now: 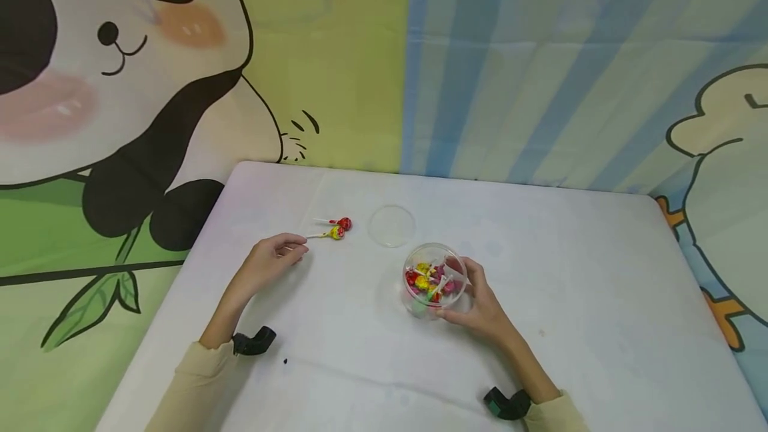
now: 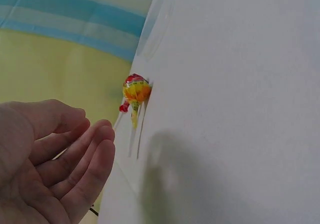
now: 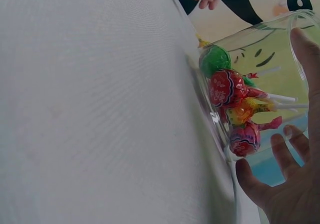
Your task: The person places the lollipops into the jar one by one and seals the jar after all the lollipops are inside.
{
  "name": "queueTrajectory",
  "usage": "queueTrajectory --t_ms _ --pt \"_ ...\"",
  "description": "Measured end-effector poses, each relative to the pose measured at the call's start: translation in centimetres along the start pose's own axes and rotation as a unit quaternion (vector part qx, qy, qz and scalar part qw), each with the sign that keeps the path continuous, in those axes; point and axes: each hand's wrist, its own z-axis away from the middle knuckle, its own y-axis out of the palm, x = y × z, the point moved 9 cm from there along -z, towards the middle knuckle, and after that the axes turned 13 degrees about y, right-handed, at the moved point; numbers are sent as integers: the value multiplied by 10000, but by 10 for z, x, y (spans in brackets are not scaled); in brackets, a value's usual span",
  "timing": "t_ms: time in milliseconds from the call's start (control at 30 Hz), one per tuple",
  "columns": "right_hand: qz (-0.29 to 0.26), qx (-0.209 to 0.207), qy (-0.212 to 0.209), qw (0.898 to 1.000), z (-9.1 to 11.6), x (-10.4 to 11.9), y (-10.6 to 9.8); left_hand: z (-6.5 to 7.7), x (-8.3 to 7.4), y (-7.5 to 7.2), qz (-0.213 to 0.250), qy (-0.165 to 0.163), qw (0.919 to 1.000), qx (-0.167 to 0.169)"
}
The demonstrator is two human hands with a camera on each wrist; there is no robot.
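On the white table lie a yellow lollipop and a red lollipop, side by side with their sticks toward the left. My left hand is beside the stick ends, its fingers loosely bent; in the left wrist view, nothing shows between thumb and fingers. A clear round jar holds several wrapped lollipops in red, yellow, green and pink. My right hand grips the jar from its right side, thumb and fingers spread round the wall. In the right wrist view the lollipops lie toward the jar's bottom, sticks toward the mouth.
A clear round lid lies flat on the table behind the jar. A small dark speck is near the left forearm. A printed cloth with a panda hangs behind the table.
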Motion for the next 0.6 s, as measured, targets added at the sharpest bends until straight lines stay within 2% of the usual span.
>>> queueTrajectory --t_ms 133,300,367,467,600 --pt "88 13 -112 9999 1 2 -1 -15 15 -2 -145 -250 9996 18" --pt "50 -20 -153 9999 1 2 -2 -36 35 1 67 -435 9988 231" --pt "45 -21 -178 9998 1 2 -2 -42 40 3 4 -405 9984 384" --pt "21 -16 -118 9999 0 1 -2 -48 40 8 -348 -230 9973 610" --pt "25 -14 0 10000 1 0 -1 -53 41 14 -678 -127 9950 726"
